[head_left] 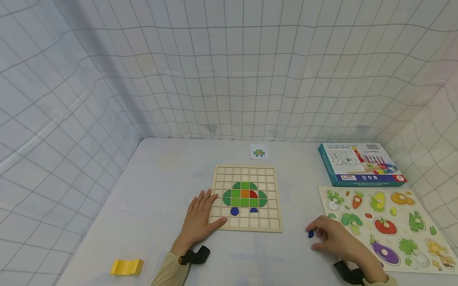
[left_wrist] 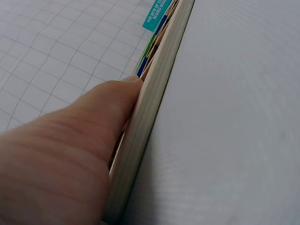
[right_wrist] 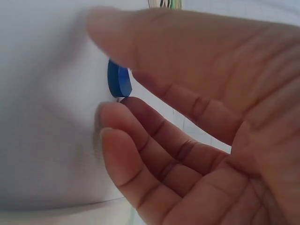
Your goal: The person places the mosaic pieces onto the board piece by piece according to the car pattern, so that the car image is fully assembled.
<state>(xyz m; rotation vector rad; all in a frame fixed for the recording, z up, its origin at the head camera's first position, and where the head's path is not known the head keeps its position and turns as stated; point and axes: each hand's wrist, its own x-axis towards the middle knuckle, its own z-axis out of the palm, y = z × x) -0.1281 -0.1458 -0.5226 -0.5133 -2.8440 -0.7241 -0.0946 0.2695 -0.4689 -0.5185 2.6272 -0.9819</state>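
My left hand (head_left: 198, 220) lies flat with spread fingers at the left side of a wooden grid board (head_left: 247, 227), its thumb over the front left corner. Green tiles (head_left: 245, 201), an orange tile (head_left: 245, 193) and a red tile (head_left: 253, 194) form a car-like shape on the board. Below them sit a blue round (head_left: 234, 211) and a blue half-round (head_left: 253, 210). Off to the right, my right hand (head_left: 330, 236) has bent fingers close around a small blue piece (right_wrist: 119, 79); its index fingertip overlaps the piece in the head view, and the thumb stands apart.
A small pattern card (head_left: 259, 152) lies behind the board. At the right are a boxed toy set (head_left: 361, 165) and a vegetable puzzle board (head_left: 365, 238), partly under my right hand. A yellow wavy block (head_left: 127, 267) lies at the front left.
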